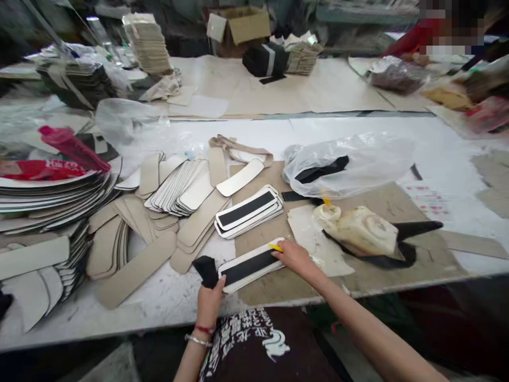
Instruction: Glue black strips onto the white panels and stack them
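My left hand [210, 302] holds a folded black strip [206, 269], with its thumb at the left end of a white rounded piece [234, 287] that bears a black band [250, 265]. At that band's right end, my right hand [294, 257] grips a small yellow tool [275, 247]. Just behind lies a stack of similar white pieces [254, 225], the top one with a black band. To the right, a stained glue container [360, 231] with a yellow stick [326, 199] rests beside a pale sheet [314, 239].
Fanned white pieces [183, 185] and beige pieces [137, 273] spread over the left. A clear plastic bag [366, 159] with black strips lies behind the glue container. A cardboard box [248, 26] stands at the back; a person in red is at the upper right.
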`<control>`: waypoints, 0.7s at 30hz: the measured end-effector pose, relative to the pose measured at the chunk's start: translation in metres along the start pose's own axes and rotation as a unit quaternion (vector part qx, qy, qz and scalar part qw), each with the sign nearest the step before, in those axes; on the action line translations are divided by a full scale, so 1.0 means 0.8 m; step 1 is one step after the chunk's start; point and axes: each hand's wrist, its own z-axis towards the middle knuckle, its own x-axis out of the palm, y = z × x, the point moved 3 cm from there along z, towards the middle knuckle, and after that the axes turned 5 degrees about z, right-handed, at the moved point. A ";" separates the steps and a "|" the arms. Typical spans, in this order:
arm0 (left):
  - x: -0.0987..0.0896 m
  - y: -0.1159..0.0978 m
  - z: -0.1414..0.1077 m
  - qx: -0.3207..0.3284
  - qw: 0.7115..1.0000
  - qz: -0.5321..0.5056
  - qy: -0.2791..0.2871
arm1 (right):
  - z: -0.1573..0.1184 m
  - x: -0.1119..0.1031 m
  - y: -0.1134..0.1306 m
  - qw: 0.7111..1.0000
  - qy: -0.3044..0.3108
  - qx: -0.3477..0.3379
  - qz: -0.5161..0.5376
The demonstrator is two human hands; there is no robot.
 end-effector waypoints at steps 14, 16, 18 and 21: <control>0.001 -0.007 -0.003 -0.003 1.000 0.013 -0.028 | 0.009 -0.007 0.001 0.999 0.022 0.009 0.029; 0.001 -0.008 -0.003 0.005 0.999 0.024 -0.030 | 0.007 -0.009 0.002 1.000 0.016 0.008 0.026; 0.002 -0.010 -0.003 0.015 0.999 0.027 -0.035 | 0.003 -0.013 0.003 1.000 0.006 0.008 0.023; 0.002 -0.013 -0.003 0.024 0.998 0.026 -0.043 | -0.008 -0.023 0.001 0.999 -0.030 0.013 0.016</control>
